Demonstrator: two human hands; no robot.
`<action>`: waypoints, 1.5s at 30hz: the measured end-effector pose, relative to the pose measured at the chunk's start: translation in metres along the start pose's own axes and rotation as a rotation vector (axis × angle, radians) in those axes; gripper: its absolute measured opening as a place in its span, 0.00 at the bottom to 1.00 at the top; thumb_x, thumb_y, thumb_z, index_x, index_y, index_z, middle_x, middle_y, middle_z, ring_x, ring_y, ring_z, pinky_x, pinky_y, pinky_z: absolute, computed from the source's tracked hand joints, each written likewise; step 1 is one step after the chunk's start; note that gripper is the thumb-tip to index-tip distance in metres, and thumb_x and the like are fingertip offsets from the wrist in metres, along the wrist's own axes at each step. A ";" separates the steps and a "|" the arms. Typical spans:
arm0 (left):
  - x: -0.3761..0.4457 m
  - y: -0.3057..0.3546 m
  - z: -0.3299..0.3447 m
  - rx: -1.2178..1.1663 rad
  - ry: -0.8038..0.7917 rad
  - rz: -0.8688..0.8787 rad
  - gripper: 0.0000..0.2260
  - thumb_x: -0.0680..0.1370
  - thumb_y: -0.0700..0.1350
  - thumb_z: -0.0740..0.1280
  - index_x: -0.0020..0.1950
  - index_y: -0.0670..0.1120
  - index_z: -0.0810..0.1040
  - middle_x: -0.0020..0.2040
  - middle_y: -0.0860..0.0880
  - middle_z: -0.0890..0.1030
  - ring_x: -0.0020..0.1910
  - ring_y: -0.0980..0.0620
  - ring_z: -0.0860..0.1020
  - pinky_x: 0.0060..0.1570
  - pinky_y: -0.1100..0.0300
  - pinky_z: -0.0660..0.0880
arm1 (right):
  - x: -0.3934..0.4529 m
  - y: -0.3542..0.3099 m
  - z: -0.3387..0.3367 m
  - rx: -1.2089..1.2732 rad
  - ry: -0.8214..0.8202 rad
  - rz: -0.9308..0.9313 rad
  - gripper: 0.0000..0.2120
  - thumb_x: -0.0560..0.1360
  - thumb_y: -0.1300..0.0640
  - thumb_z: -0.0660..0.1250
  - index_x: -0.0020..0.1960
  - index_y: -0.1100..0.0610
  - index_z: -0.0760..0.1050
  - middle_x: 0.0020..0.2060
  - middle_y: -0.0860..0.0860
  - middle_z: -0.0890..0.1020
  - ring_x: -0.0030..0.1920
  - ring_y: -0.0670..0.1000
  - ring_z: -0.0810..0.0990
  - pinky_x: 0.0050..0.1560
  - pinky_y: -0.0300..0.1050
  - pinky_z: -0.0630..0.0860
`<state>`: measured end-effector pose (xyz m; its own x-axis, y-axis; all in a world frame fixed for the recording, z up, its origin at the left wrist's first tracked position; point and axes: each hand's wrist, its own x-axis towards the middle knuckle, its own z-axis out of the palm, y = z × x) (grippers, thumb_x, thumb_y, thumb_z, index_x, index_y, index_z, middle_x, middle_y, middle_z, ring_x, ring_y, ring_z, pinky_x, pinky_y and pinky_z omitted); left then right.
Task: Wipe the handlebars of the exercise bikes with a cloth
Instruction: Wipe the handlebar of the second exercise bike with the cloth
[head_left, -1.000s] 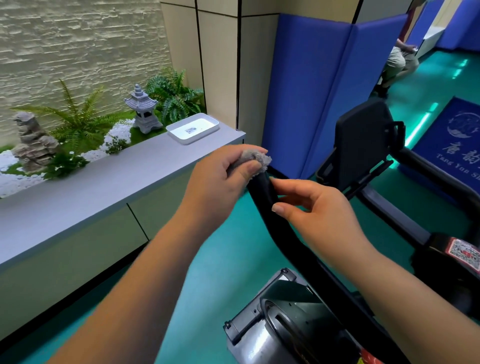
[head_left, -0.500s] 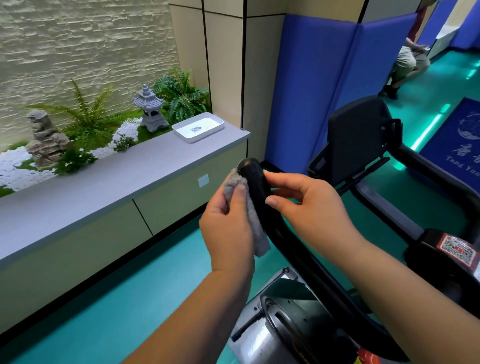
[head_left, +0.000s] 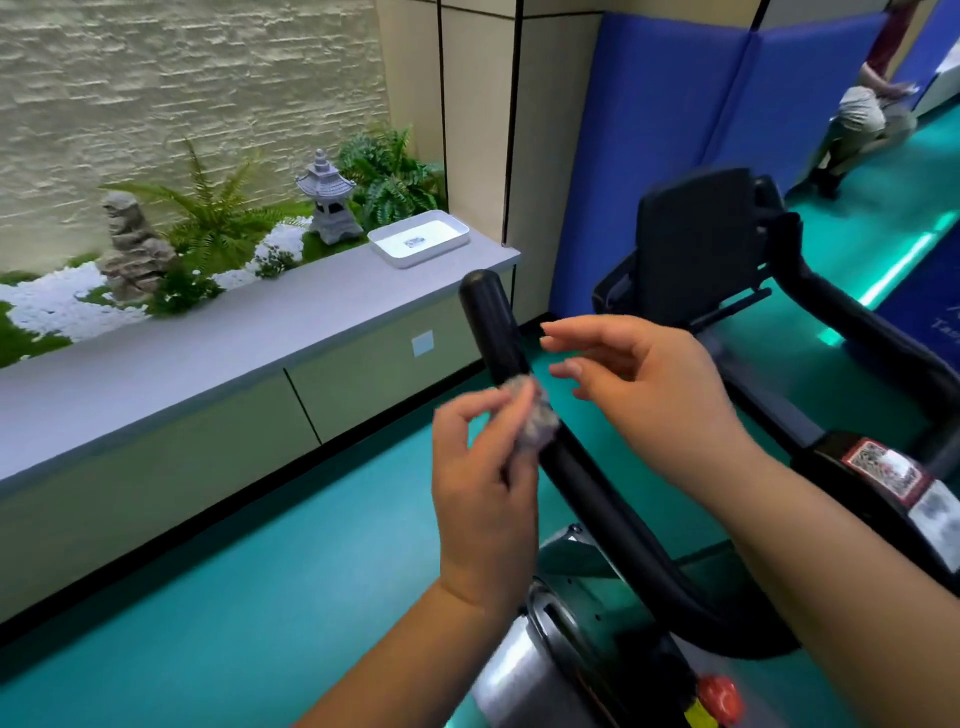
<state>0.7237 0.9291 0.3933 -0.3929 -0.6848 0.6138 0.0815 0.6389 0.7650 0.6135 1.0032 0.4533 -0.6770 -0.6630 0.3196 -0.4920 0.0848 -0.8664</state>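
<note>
Here, the left hand (head_left: 485, 467) pinches a bunched grey cloth (head_left: 535, 418) against the bike's black left handlebar (head_left: 498, 332), partway below its tip (apparently to scrub the grip). The right hand (head_left: 649, 389) hovers just beside the bar, fingers (head_left: 563, 370) loosely spread, holding nothing.

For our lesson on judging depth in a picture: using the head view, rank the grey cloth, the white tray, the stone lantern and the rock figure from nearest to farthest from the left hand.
1. Grey cloth: pinched in the left hand, against the handlebar.
2. White tray: on the ledge's right end.
3. Stone lantern: just left of the tray, among ferns.
4. Rock figure: far left, on white pebbles.
</note>
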 end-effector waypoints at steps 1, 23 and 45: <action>-0.005 -0.002 -0.003 0.020 -0.039 0.049 0.16 0.73 0.32 0.69 0.60 0.41 0.79 0.51 0.44 0.75 0.54 0.57 0.73 0.59 0.68 0.68 | -0.003 0.001 -0.004 -0.037 0.042 -0.013 0.18 0.74 0.67 0.68 0.54 0.44 0.80 0.46 0.42 0.84 0.46 0.44 0.83 0.48 0.42 0.79; 0.029 -0.004 -0.015 0.320 -0.273 0.254 0.11 0.74 0.39 0.70 0.57 0.42 0.81 0.53 0.46 0.78 0.52 0.45 0.74 0.58 0.66 0.63 | 0.012 0.031 -0.019 -0.301 0.121 -0.135 0.29 0.71 0.61 0.72 0.67 0.40 0.71 0.40 0.39 0.72 0.40 0.38 0.73 0.46 0.26 0.67; 0.008 0.053 0.002 0.545 -0.351 0.000 0.07 0.75 0.40 0.70 0.51 0.47 0.83 0.47 0.54 0.71 0.51 0.48 0.70 0.49 0.68 0.62 | -0.016 0.065 -0.131 -0.788 -0.367 0.066 0.40 0.76 0.55 0.69 0.73 0.30 0.47 0.71 0.48 0.55 0.68 0.57 0.62 0.64 0.52 0.68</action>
<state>0.7226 0.9585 0.4386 -0.6766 -0.5883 0.4428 -0.3590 0.7886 0.4993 0.5209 1.1163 0.4424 -0.5652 -0.8248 0.0169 -0.7853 0.5317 -0.3174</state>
